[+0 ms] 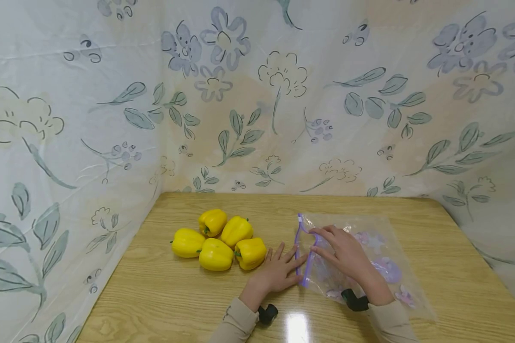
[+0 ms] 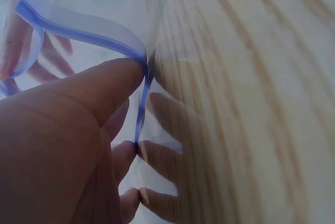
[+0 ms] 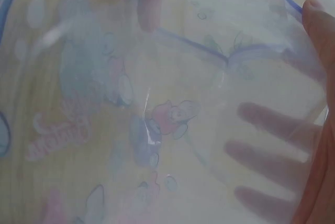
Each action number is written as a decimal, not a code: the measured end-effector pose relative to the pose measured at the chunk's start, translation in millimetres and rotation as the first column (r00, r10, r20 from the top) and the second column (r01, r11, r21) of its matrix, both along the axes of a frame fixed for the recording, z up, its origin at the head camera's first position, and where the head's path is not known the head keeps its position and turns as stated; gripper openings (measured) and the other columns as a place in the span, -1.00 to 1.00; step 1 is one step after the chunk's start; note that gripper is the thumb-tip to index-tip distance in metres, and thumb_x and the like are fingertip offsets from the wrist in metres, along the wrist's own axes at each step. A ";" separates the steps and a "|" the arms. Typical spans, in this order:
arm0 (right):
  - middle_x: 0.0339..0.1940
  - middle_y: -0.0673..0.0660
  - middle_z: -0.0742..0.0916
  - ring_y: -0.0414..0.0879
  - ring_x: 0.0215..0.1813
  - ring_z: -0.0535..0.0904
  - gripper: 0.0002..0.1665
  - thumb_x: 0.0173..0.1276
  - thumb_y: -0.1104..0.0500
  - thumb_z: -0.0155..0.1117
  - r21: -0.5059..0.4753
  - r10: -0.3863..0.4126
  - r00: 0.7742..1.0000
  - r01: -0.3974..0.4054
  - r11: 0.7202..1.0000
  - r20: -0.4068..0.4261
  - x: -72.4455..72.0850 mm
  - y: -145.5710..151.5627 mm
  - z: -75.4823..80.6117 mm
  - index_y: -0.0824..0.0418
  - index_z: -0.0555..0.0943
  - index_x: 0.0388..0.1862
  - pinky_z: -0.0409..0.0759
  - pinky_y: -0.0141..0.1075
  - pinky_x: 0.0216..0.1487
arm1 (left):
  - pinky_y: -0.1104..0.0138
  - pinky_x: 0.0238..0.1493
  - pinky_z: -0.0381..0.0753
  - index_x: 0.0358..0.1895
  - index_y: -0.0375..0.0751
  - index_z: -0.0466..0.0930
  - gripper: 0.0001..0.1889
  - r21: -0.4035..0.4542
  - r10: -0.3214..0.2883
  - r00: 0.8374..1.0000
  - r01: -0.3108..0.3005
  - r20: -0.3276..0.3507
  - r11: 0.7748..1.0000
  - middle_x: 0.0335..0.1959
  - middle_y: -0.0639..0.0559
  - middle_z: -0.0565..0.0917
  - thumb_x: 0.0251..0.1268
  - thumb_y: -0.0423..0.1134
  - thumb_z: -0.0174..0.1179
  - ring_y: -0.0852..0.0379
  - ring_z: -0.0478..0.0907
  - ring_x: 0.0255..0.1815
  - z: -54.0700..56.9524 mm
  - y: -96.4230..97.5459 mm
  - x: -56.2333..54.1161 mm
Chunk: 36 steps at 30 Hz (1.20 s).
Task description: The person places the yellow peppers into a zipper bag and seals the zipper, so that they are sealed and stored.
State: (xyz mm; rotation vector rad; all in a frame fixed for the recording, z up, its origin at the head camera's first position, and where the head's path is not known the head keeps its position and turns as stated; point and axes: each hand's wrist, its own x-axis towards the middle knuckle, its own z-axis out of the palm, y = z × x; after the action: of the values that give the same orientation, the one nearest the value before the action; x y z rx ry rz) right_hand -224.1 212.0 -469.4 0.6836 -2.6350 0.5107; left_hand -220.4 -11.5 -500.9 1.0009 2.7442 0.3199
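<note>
A clear zip bag (image 1: 365, 255) with a purple strip (image 1: 312, 252) along its mouth and printed pink and purple figures lies on the wooden table. The mouth is parted, its upper edge raised. My left hand (image 1: 275, 271) rests with spread fingers on the lower edge of the mouth; its thumb (image 2: 118, 77) touches the strip. My right hand (image 1: 341, 252) holds the upper edge, with the thumb (image 3: 316, 25) at the strip and the other fingers (image 3: 267, 161) showing blurred through the film. Several yellow bell peppers (image 1: 216, 255) sit together left of my left hand.
The wooden table (image 1: 163, 300) runs up to flower-printed cloth (image 1: 283, 105) at the back and sides. Black wrist cameras (image 1: 354, 300) sit under both wrists, the right one over the bag. The nearest pepper (image 1: 251, 253) is close to my left fingertips.
</note>
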 end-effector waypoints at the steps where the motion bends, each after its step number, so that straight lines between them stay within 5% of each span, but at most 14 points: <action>1: -0.02 0.01 0.57 -0.05 -0.12 0.56 -0.45 0.24 -0.18 0.21 0.005 -0.003 1.000 0.003 1.000 0.000 0.0 0.0 -0.2 -0.12 0.45 0.21 0.55 0.00 -0.11 | -0.22 0.37 -0.10 0.44 0.30 -0.01 -0.42 -0.001 0.000 1.000 0.000 -0.002 1.000 0.50 0.07 -0.05 0.38 0.22 -0.24 -0.19 -0.19 0.49 0.0 0.0 0.0; 16: -0.06 0.02 0.53 0.01 -0.05 0.48 -0.47 0.26 -0.23 0.14 0.069 -0.044 0.999 0.045 0.997 -0.008 0.8 -1.2 1.2 -0.17 0.44 0.20 0.17 0.17 0.28 | -0.19 0.38 -0.09 0.43 0.35 -0.02 -0.42 -0.017 0.005 1.000 -0.005 -0.008 1.000 0.50 0.10 -0.08 0.37 0.27 -0.28 -0.16 -0.20 0.49 -4.2 0.3 -1.4; 28: -0.10 0.04 0.53 0.02 -0.09 0.48 -0.50 0.24 -0.20 0.18 0.055 -0.045 0.998 0.048 0.997 -0.053 -0.1 -0.4 7.7 -0.16 0.46 0.16 0.20 0.17 0.25 | -0.21 0.37 -0.09 0.43 0.34 -0.01 -0.43 -0.021 0.002 1.000 -0.002 -0.001 1.000 0.50 0.08 -0.06 0.38 0.24 -0.27 -0.18 -0.20 0.49 -0.1 0.4 -2.1; 36: -0.08 0.03 0.52 0.00 -0.10 0.47 -0.49 0.27 -0.20 0.15 0.064 -0.042 0.999 0.042 0.997 -0.008 -1.9 -0.3 3.2 -0.16 0.44 0.18 0.22 0.18 0.22 | -0.23 0.34 -0.02 0.43 0.31 0.02 -0.43 0.008 0.001 1.000 -0.001 -0.014 1.000 0.49 0.04 0.02 0.38 0.22 -0.22 -0.23 -0.13 0.47 5.2 0.3 -1.9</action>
State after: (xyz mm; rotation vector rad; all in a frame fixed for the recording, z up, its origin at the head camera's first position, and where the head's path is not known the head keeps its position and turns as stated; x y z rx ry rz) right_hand -226.0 211.8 -466.2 0.6462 -2.6634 0.4130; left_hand -222.3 -11.2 -495.6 1.0082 2.7583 0.3251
